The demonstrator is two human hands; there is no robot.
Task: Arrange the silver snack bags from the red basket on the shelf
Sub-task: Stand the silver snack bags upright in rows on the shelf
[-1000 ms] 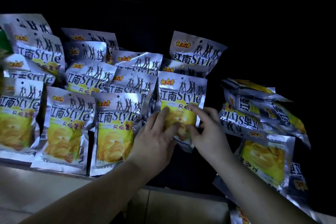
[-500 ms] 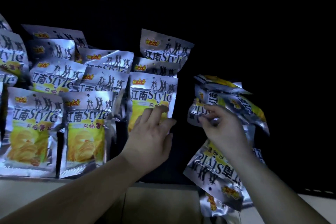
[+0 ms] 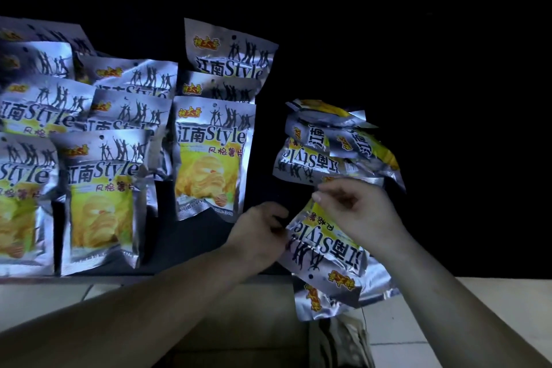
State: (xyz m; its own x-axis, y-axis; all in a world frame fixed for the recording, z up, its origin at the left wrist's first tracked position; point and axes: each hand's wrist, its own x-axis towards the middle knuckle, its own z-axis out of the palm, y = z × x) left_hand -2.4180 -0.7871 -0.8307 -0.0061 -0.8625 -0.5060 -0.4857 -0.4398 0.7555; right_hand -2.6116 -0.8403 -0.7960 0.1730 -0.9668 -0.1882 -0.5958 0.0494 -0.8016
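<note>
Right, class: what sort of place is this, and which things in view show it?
Probably a shop shelf being stocked. Identical silver snack bags stand in overlapping rows, an unsorted pile lies alongside, and the left hand and right hand hold another bag.

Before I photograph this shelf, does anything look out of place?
Yes: right of the upright rows, a pile of silver snack bags lies jumbled, print upside down; the left hand and right hand hold another inverted bag.

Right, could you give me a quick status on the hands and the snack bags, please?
Left hand pinches the bag by its edge, right hand grips its end. Bag upside down, not yet shelved. Loose pile right behind it.
</note>
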